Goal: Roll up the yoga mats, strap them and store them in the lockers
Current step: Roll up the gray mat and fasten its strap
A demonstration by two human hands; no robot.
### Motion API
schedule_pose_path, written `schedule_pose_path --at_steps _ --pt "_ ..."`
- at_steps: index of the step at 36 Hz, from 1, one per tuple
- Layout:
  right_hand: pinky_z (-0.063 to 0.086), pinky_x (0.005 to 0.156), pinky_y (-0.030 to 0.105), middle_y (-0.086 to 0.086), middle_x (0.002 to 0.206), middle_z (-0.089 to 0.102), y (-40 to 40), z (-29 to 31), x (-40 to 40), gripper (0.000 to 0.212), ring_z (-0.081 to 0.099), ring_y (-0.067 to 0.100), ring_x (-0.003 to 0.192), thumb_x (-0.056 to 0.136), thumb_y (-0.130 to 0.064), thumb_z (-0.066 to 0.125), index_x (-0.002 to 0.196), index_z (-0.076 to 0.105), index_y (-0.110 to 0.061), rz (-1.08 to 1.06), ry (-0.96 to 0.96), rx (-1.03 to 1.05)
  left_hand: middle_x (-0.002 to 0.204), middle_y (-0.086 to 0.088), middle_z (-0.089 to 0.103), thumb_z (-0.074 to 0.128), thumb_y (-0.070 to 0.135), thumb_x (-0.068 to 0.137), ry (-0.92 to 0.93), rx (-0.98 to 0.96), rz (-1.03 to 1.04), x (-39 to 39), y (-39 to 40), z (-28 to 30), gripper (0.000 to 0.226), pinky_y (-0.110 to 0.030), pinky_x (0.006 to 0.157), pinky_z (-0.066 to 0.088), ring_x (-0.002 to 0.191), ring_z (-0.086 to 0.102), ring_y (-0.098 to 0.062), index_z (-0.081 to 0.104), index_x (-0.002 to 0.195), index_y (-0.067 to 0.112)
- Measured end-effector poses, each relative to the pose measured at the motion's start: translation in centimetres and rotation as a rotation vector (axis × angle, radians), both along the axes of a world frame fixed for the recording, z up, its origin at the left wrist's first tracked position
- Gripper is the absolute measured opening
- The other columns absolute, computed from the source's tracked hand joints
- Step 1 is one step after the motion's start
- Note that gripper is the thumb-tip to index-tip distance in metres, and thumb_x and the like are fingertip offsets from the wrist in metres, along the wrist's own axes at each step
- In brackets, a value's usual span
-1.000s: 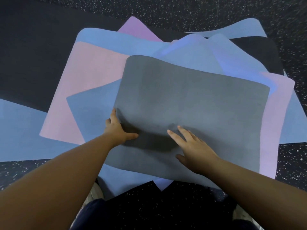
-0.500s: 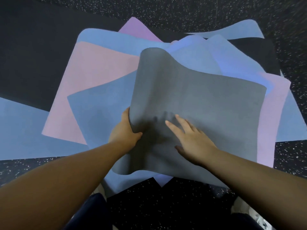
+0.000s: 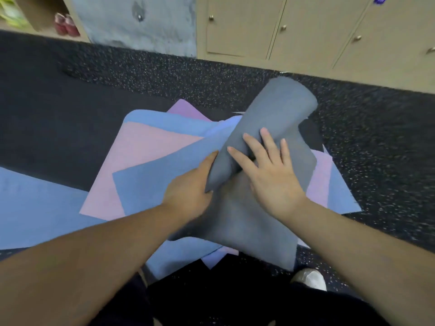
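Observation:
A grey yoga mat [image 3: 277, 114] lies on top of a pile of flat mats, its left side folded over to the right into a loose curl. My left hand [image 3: 190, 187] grips the folded left edge of the grey mat from underneath. With fingers spread, my right hand [image 3: 268, 170] presses flat on top of the fold. Under it lie a blue mat [image 3: 155, 182], a pink mat [image 3: 141, 147] and other blue and purple mats. Beige lockers [image 3: 294, 27] with small knobs stand shut along the far wall.
The floor is dark speckled rubber [image 3: 164, 74]. A grey concrete pillar [image 3: 141, 22] stands left of the lockers, and an open shelf with red shoes [image 3: 63, 24] sits at the far left. My shoe [image 3: 310, 278] shows near the pile's front edge.
My left hand lifted the grey mat's left edge and folded it over to the right. The view tilted up, bringing the lockers and wall into sight. My right hand stayed on the mat.

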State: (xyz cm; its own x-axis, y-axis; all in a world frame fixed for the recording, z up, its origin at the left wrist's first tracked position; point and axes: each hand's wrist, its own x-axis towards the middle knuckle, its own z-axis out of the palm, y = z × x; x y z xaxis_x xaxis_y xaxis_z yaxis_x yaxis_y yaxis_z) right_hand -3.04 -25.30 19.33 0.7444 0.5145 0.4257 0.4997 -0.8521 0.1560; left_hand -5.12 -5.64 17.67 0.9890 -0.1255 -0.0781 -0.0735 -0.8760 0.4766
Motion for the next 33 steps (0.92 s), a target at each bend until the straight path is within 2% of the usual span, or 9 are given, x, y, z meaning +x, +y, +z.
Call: schedule_pose_path --at_steps 2,5,9,13,16,19,23,28,33 --pt "0.02 0.107 0.064 0.014 0.131 0.039 -0.3 1.9 -1.2 0.068 0.031 0.036 0.132 0.072 -0.005 0.037 0.138 0.045 -0.021 -0.032 -0.026 0.036 0.135 -0.003 0.054 0.054 0.026 0.091 -0.043 0.05 -0.026 -0.9 -0.3 2.1 0.082 -0.037 0.088 0.048 0.111 0.057 -0.032 0.0 0.151 0.045" --pt "0.021 0.108 0.063 0.013 0.11 0.037 -0.5 4.4 -3.0 0.068 0.039 0.033 0.114 0.062 0.0 0.065 0.128 0.059 -0.016 -0.066 -0.105 0.109 0.138 -0.001 0.051 0.051 0.026 0.094 -0.118 0.109 -0.061 -2.6 -0.7 4.9 0.081 -0.038 0.088 0.047 0.114 0.056 -0.03 -0.005 0.149 0.048" --pt "0.023 0.107 0.064 0.012 0.113 0.036 -0.9 7.1 -5.3 0.064 0.037 0.032 0.115 0.056 0.002 0.075 0.116 0.062 -0.018 -0.13 -0.145 0.228 0.138 0.003 0.05 0.045 0.02 0.095 -0.24 0.113 -0.062 -4.5 -1.8 7.8 0.083 -0.041 0.088 0.047 0.114 0.055 -0.028 -0.016 0.137 0.056" --pt "0.018 0.109 0.063 0.016 0.137 0.043 -1.5 9.4 -7.2 0.068 0.029 0.034 0.134 0.056 0.005 0.074 0.115 0.052 -0.021 -0.187 -0.184 0.329 0.12 0.003 0.063 0.054 0.007 0.087 -0.46 0.076 -0.026 -6.1 -3.2 10.5 0.079 -0.039 0.071 0.049 0.095 0.062 -0.032 0.023 0.15 0.042" --pt "0.023 0.108 0.061 0.015 0.142 0.046 -1.3 10.5 -9.0 0.07 0.031 0.033 0.135 0.055 0.004 0.073 0.116 0.05 -0.023 -0.236 -0.209 0.367 0.098 -0.003 0.071 0.067 0.001 0.07 -0.619 0.073 -0.041 -7.2 -3.4 11.6 0.08 -0.037 0.054 0.053 0.069 0.065 -0.032 0.041 0.139 0.032" --pt "0.021 0.109 0.056 0.013 0.144 0.046 -0.9 11.5 -10.4 0.072 0.031 0.032 0.136 0.06 0.001 0.073 0.121 0.047 -0.027 -0.257 -0.25 0.391 0.097 -0.003 0.072 0.057 0.003 0.068 -0.743 0.106 -0.039 -7.5 -3.1 12.6 0.075 -0.038 0.061 0.055 0.071 0.065 -0.031 0.042 0.136 0.03" --pt "0.018 0.11 0.054 0.011 0.148 0.04 -0.7 12.3 -12.0 0.074 0.027 0.03 0.139 0.066 -0.006 0.076 0.129 0.044 -0.029 -0.246 -0.263 0.429 0.099 -0.003 0.072 0.042 0.006 0.069 -0.952 0.132 -0.005 -8.4 -2.8 14.6 0.062 -0.04 0.077 0.053 0.078 0.066 -0.028 0.064 0.126 0.019" --pt "0.021 0.108 0.053 0.007 0.149 0.028 -0.1 11.9 -12.4 0.08 0.025 0.03 0.138 0.07 -0.01 0.078 0.136 0.039 -0.03 -0.231 -0.25 0.447 0.112 -0.006 0.07 0.041 0.0 0.075 -1.026 0.13 -0.014 -8.4 -1.8 15.2 0.056 -0.042 0.084 0.039 0.097 0.063 -0.028 0.064 0.124 0.014" --pt "0.034 0.092 0.045 0.005 0.14 0.04 -0.2 10.8 -11.3 0.087 0.039 0.028 0.126 0.064 -0.007 0.076 0.14 0.04 -0.026 -0.238 -0.224 0.334 0.128 -0.009 0.062 0.049 -0.004 0.075 -0.961 0.312 0.039 -7.6 -0.5 12.5 0.062 -0.058 0.099 0.036 0.115 0.058 -0.033 0.052 0.133 0.017"
